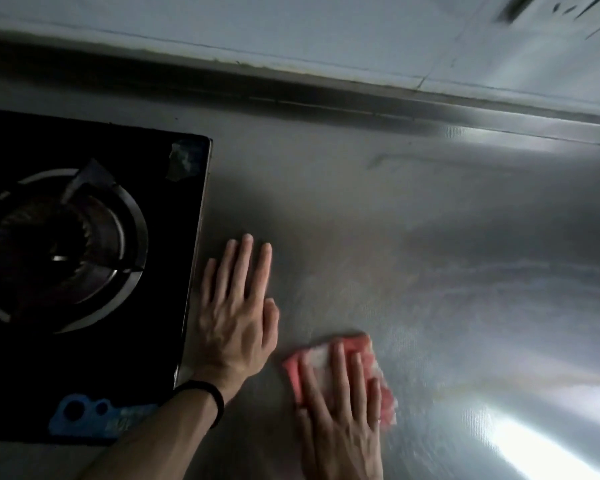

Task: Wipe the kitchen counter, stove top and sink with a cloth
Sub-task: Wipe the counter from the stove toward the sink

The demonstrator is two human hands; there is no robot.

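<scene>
A single head-worn, wide-angle view looks steeply down from close over the bench (378, 209), with the stove top (84, 237) at left and the wall (291, 32) across the top, edges apparently motion-blurred.

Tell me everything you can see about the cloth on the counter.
The cloth is a small rag, red or pink round the edges with a whitish middle, soft-looking though blurred. It lies flat on the steel-looking counter, to the right of the black stove top and apart from it. The right hand presses on it with straight, spread fingers, covering much of it. The left hand rests flat on the counter beside it, not touching it.
</scene>
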